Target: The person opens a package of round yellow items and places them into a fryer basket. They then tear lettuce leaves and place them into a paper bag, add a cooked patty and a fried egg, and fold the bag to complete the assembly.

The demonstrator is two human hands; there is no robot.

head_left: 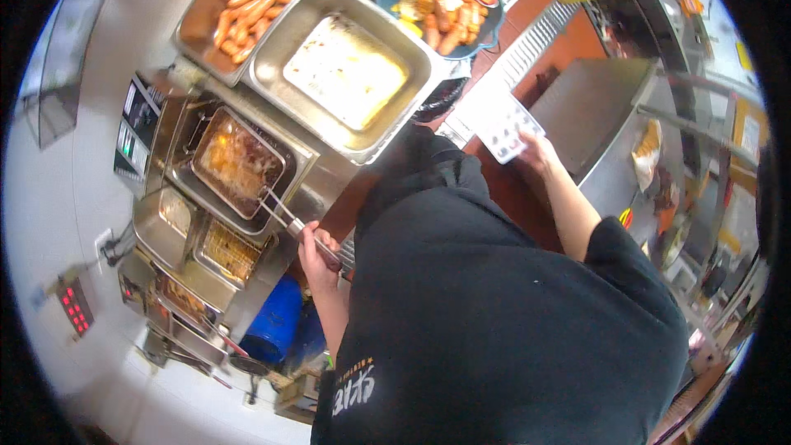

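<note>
My left hand [320, 254] is wrapped round the long dark handle of a fryer basket [276, 166]. The basket sits in the fryer [185, 166], where the oil foams and bubbles; whatever lies under the foam is hard to make out. Out to the right, my right hand [535, 152] grips the near edge of a flat white tray [494, 119] with rows of dark round spots. Whether those are holes or small items, I cannot tell. The tray is held over the floor, away from the fryer.
Beyond the fryer stand a greasy steel pan [265, 66], a pan of sausages [254, 12] and a blue tub [486, 43] of sausages and other food. A second basket [227, 249] lies nearer. A blue barrel [276, 321] and a steel counter [589, 107] flank me.
</note>
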